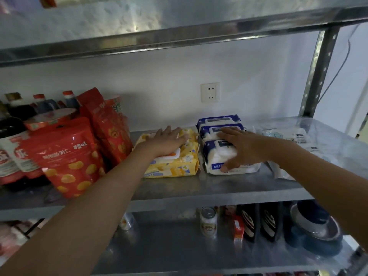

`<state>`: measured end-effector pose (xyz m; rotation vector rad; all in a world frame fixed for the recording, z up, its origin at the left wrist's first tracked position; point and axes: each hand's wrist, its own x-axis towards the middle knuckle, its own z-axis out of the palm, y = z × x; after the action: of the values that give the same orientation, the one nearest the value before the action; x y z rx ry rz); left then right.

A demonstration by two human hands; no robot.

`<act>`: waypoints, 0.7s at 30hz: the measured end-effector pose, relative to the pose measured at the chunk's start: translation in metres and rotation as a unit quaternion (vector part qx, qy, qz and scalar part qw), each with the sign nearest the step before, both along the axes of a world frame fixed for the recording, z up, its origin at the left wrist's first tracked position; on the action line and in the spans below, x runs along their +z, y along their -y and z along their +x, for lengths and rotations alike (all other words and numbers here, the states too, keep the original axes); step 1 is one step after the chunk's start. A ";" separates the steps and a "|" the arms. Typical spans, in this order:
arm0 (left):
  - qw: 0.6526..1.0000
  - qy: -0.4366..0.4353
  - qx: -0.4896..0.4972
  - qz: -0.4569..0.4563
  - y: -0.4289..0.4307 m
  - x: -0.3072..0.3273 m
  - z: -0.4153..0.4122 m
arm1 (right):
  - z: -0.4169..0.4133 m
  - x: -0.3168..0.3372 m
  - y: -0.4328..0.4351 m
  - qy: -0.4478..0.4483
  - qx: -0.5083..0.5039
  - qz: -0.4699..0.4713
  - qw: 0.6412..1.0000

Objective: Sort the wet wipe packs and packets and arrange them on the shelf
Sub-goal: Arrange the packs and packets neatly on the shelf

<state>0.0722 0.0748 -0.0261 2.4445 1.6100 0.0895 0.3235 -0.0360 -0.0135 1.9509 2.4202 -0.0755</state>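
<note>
Yellow wipe pack (pixel 173 162), left hand (pixel 169 143) flat; right hand (pixel 242 148) splayed

Both arms outstretched, left hand (pixel 169 141) flat, right hand (pixel 242 148) spread

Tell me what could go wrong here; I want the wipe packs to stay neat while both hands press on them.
1. The blue packs form a leaning row under the right hand; a push could topple or slide them.
2. The small packets lie loose beside that row, and the right forearm could sweep them along the shelf.
3. The yellow pack, under the left hand, sits near the red bags; shoving it left may tip them.
</note>
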 end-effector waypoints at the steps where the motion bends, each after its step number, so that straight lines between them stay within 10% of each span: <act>1: 1.000 -0.009 0.016 0.003 0.003 -0.001 0.002 | 0.001 0.000 -0.001 -0.006 0.007 0.001 1.000; 8: 0.999 -0.012 0.045 0.012 0.019 0.008 0.012 | -0.008 -0.003 -0.017 -0.034 0.041 0.018 0.998; 21: 0.977 -0.060 -0.202 0.023 0.067 0.021 0.007 | -0.001 0.004 0.028 -0.079 0.034 0.073 0.994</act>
<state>0.0788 0.0079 -0.0055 2.8059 1.1287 -0.0878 0.3220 -0.0638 -0.0091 1.9884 2.6615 -0.0547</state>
